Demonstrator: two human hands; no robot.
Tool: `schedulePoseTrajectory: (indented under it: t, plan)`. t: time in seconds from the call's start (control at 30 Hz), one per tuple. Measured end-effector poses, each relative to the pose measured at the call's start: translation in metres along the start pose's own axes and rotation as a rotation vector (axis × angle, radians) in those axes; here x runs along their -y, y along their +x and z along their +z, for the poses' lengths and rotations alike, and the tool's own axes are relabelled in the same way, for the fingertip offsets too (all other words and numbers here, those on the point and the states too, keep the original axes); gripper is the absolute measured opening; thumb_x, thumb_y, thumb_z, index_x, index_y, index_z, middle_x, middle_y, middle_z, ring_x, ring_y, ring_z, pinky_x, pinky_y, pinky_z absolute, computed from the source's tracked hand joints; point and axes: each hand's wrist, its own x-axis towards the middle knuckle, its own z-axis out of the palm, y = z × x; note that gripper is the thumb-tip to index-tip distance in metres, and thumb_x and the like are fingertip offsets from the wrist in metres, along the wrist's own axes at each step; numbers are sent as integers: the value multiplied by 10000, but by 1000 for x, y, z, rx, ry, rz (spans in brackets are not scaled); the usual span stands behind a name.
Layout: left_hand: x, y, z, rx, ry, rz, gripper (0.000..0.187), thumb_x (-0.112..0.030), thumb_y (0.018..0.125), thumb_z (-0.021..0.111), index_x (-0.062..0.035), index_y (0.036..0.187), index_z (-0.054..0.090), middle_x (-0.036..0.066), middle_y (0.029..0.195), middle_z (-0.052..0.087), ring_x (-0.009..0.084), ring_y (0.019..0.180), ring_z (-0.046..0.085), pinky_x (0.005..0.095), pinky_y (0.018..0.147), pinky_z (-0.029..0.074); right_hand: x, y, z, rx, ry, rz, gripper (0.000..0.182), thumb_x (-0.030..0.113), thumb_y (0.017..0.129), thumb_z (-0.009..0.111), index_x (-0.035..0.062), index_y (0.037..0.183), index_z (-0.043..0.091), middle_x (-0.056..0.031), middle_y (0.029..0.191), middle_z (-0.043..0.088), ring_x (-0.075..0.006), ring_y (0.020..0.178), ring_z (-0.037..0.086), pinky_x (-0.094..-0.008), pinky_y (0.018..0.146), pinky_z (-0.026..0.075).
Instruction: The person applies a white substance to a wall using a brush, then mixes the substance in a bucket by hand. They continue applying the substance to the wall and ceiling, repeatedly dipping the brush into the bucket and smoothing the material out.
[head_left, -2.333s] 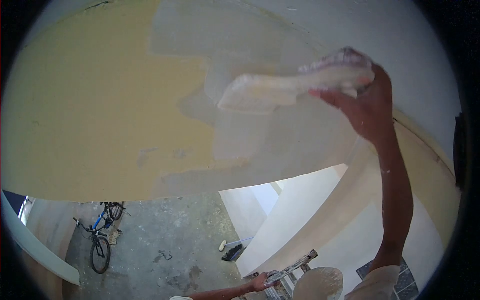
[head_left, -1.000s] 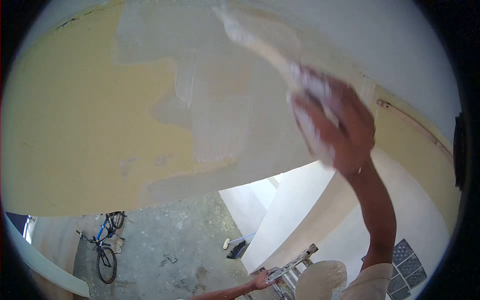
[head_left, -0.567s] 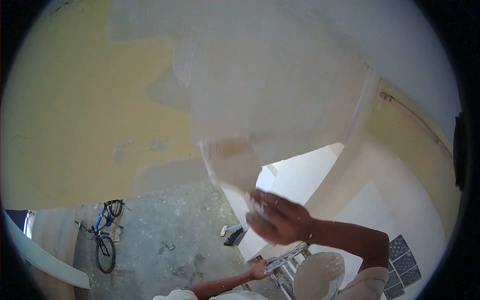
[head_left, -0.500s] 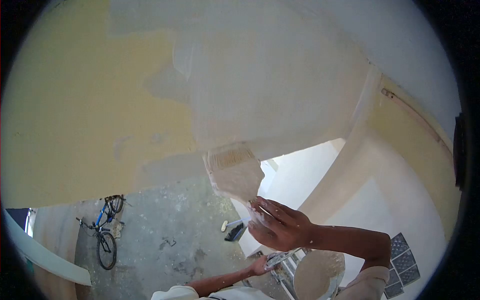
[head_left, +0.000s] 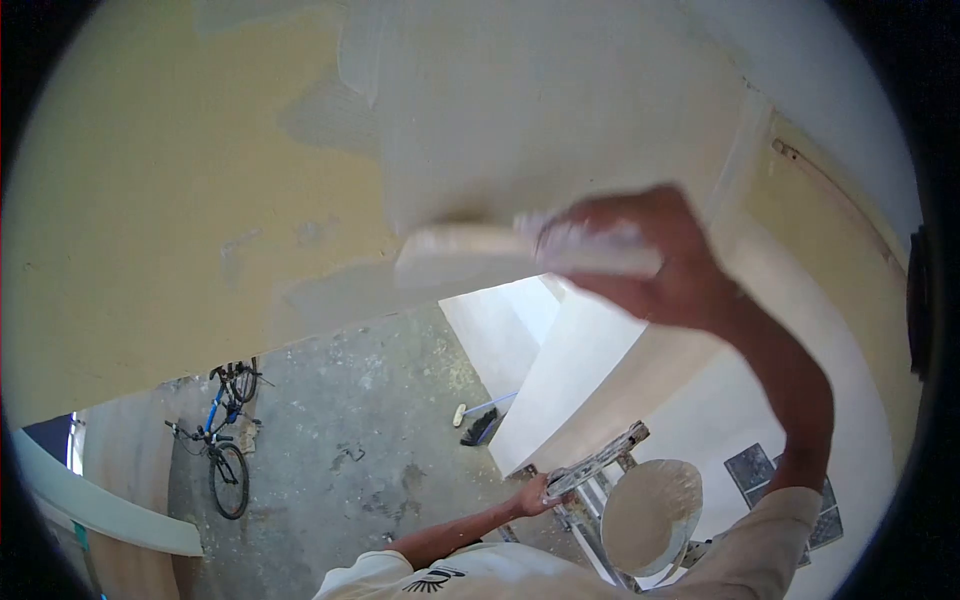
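Blurred by motion, my right hand (head_left: 655,255) is closed around the handle of a wide paint brush (head_left: 465,245). The brush lies nearly level, its bristle end at the lower part of the wall (head_left: 530,120), where a pale grey-white coat meets yellow paint. Lower down, my left hand (head_left: 535,495) grips the top of a paint-spattered ladder (head_left: 600,465). Beside it on the ladder stands a bucket (head_left: 690,480) of thick beige-white paint.
Far below is a stained concrete floor (head_left: 330,400) with a blue bicycle (head_left: 215,435) at left. A broom (head_left: 480,425) lies by a white wall. Dark grilles (head_left: 750,475) sit at lower right, and a reddish strip (head_left: 840,195) runs along the right wall.
My right hand has risen and moved right, turning the brush from hanging with its face in view to nearly level. The left hand stays on the ladder. The view has shifted slightly.
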Motion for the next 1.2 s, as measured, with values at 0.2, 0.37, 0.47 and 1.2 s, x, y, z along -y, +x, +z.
schedulePoseTrajectory:
  t: [0.2,0.37,0.47,1.2]
  plan:
    - [6,2,-1,-52,11,158,496,-337,766,625,-17,1118,487,90,916,576,168,841,527,316,780,425,18,13,-38,-216,-32,-273,345,23,654,718,37,949,541,-116,1002,602,-264,902,615,-327,764,525]
    - [9,4,1,-55,27,131,452,-312,759,623,-7,1071,505,77,872,580,173,777,527,321,733,431,40,-10,0,79,227,-34,281,64,684,692,118,923,554,-66,883,641,-201,771,643,-308,644,531]
    - [12,5,-1,-58,54,167,423,-294,754,624,-13,1050,514,68,840,581,168,746,524,313,709,433,31,-15,22,196,207,37,255,69,685,692,106,907,570,-60,880,645,-191,781,642,-304,671,532]
    - [27,8,2,-40,-64,162,452,-251,757,649,-10,1106,492,41,860,597,116,798,531,283,748,433,-12,8,-23,82,-64,-95,444,28,638,742,73,994,480,-101,974,599,-194,915,602,-324,790,462]
